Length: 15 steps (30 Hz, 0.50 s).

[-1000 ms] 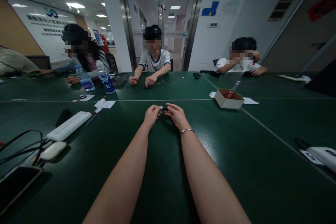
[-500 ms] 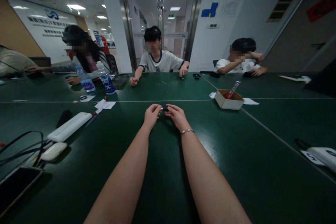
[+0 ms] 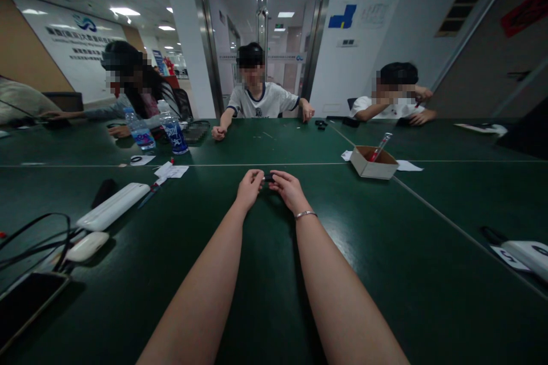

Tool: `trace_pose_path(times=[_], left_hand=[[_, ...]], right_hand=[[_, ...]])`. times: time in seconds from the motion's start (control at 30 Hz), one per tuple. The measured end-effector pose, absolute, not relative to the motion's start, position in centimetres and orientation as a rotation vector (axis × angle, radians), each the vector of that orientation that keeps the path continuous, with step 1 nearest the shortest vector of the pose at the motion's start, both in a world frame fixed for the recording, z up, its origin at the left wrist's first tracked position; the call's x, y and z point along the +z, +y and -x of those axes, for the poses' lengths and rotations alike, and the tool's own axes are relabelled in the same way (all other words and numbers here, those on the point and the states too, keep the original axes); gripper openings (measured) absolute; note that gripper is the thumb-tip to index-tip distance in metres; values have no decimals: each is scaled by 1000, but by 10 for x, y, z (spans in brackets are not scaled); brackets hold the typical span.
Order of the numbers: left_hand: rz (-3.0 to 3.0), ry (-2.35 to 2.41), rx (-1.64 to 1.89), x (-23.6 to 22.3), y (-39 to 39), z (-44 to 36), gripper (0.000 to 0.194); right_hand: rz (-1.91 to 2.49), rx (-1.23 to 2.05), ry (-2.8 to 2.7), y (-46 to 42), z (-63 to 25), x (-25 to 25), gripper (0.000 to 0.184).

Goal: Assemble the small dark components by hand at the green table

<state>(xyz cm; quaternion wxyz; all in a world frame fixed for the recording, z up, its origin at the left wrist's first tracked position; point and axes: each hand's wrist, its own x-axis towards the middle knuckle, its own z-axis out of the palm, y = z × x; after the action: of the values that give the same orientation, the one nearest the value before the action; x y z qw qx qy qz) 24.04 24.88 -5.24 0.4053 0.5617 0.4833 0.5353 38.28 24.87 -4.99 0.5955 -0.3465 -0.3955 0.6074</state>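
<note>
Both my arms stretch forward over the dark green table (image 3: 385, 251). My left hand (image 3: 248, 187) and my right hand (image 3: 289, 189) meet at the middle of the table, fingers curled. Between their fingertips they pinch a small black object (image 3: 269, 177), too small to name. A thin metal bracelet (image 3: 305, 214) circles my right wrist.
An open cardboard box (image 3: 373, 162) with a red-capped tube stands right of my hands. Left lie a white oblong case (image 3: 112, 205), a white mouse (image 3: 87, 246), black cables, a phone (image 3: 25, 302) and two water bottles (image 3: 172, 127). Three people sit across the table.
My hands stay pinched on the small object, shifted barely. The person opposite has moved one hand outward to the side along the table.
</note>
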Motion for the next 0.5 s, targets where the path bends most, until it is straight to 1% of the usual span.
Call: trace_pose_path(times=[0.13, 0.3, 0.37, 0.43, 0.5], left_hand=[[-1525, 1220, 1411, -55, 250, -241, 25], [-1398, 1256, 1341, -54, 251, -241, 23], [-1441, 1271, 1401, -54, 251, -240, 20], [-1441, 1287, 1459, -55, 252, -240, 24], [-1385, 1299, 1433, -56, 252, -240, 21]], right_hand=[[809, 1406, -906, 248, -382, -49, 14], [799, 1408, -920, 248, -383, -49, 16], [810, 1408, -917, 249, -383, -49, 17], [823, 1409, -906, 248, -382, -48, 17], [827, 1414, -897, 248, -382, -47, 15]])
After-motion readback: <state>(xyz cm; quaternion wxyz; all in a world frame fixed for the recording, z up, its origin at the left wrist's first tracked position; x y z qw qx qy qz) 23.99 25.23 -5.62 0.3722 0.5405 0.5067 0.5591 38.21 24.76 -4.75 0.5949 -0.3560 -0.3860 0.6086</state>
